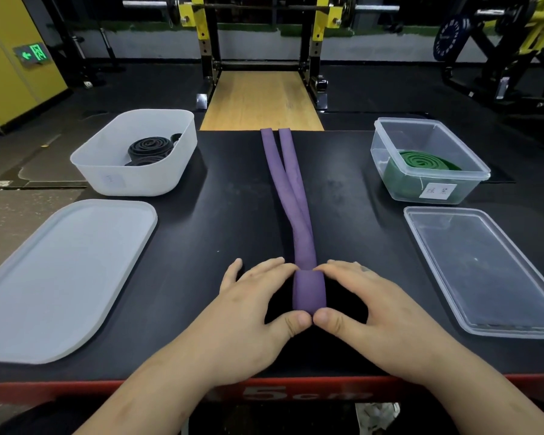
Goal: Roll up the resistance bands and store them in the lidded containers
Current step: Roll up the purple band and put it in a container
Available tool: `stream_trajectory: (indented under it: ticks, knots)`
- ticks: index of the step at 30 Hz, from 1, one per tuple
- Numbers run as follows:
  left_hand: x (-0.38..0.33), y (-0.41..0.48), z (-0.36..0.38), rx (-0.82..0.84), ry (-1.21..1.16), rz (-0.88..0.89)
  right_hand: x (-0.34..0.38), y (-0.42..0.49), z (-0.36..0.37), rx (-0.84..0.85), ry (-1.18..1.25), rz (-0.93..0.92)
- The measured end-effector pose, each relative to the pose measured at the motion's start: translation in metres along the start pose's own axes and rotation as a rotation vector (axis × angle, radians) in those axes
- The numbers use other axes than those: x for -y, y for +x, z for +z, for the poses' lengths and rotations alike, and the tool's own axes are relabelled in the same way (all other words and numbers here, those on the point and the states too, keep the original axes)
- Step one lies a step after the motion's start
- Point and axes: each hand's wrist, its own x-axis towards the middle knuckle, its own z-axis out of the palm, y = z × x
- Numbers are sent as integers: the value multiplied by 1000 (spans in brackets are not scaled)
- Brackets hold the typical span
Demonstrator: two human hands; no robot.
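Note:
A purple resistance band [291,189] lies lengthwise down the middle of the black surface, its two strands reaching the far edge. Its near end is wound into a short roll [309,291]. My left hand [258,306] and my right hand [355,306] pinch that roll from either side, thumbs meeting at its near edge, fingers over its far side. At the back left a white tub [107,171] holds rolled black bands [150,149]. At the back right a clear container [387,171] holds a rolled green band [421,161].
A white lid [54,277] lies flat at the front left and a clear lid [490,271] at the front right. The surface has a red front edge [76,387]. Beyond it stand a yellow squat rack and weight plates.

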Motion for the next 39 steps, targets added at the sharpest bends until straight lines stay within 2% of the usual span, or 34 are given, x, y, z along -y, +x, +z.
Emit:
stream_trajectory:
  ticks: [7,12,15,17,21,23,28,34,37,39]
  knots:
    - [6,2,4,-63,-26,24,3,7,-3,-21,-31,-12]
    - [4,7,3,-60,-8,10,10,8,-8,-24,45,16]
    - [7,9,3,-60,8,0,12,16,-10,-176,191,110]
    - [7,8,4,-58,5,-4,13,26,-12,-242,182,210]
    - [7,8,2,-60,6,-5,15,62,-18,-188,57,379]
    - [6,8,2,-59,3,-6,15,80,-19,-151,69,415]
    - [7,10,-1,-62,-10,-3,14,101,-12,-228,340,416]
    - [9,13,-3,-71,-13,-2,4,132,-6,-217,802,333]
    - [7,12,-5,-81,-22,11,3,153,-12,-138,994,336]
    - [5,12,-6,-74,-22,3,5,165,-15,-173,1089,326]
